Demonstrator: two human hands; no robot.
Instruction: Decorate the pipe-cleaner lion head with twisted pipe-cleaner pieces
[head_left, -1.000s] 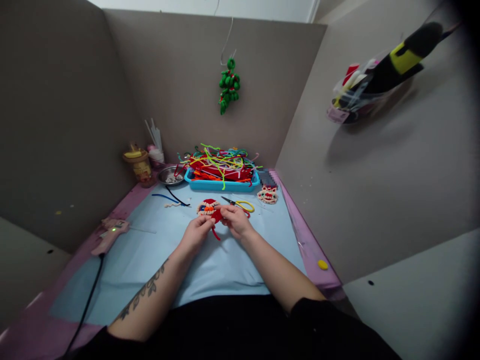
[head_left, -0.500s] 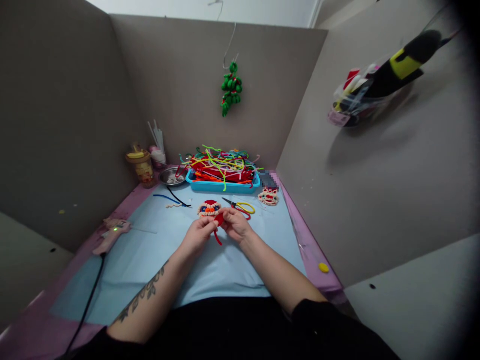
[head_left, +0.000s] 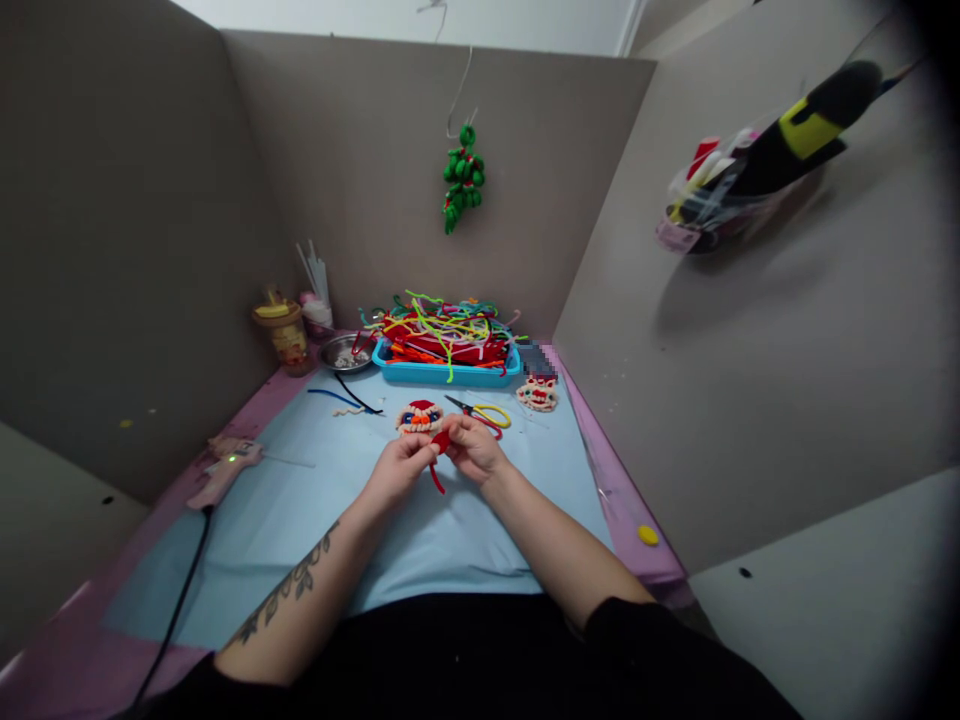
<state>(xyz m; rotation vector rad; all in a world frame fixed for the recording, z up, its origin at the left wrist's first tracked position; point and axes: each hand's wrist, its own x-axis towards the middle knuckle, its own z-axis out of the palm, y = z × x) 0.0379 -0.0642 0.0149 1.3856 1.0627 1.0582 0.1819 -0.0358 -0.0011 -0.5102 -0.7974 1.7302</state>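
Between my two hands is a red pipe cleaner [head_left: 441, 441], bent into a small flat piece with a loose tail hanging down. My left hand [head_left: 405, 465] pinches it from the left, and my right hand [head_left: 474, 450] grips it from the right, fingers closed. Just behind my hands lies a lion-like face [head_left: 420, 417] made of red, cream, blue and orange pipe cleaners, its lower edge partly covered by my fingers. Scissors [head_left: 487, 414] with yellow and red handles rest beyond my right hand. A second cream and red face [head_left: 538, 394] lies farther right.
A blue tray [head_left: 450, 375] heaped with coloured pipe cleaners stands at the back, beside a metal bowl [head_left: 347, 353] and a brown cup [head_left: 285, 335]. At left lies a pink glue gun [head_left: 225, 470] with its cord. Loose pipe cleaners [head_left: 349, 395] lie left of centre.
The red piece has turned slightly between my fingers, and its tail has shifted a little. Both hands stay in nearly the same place.
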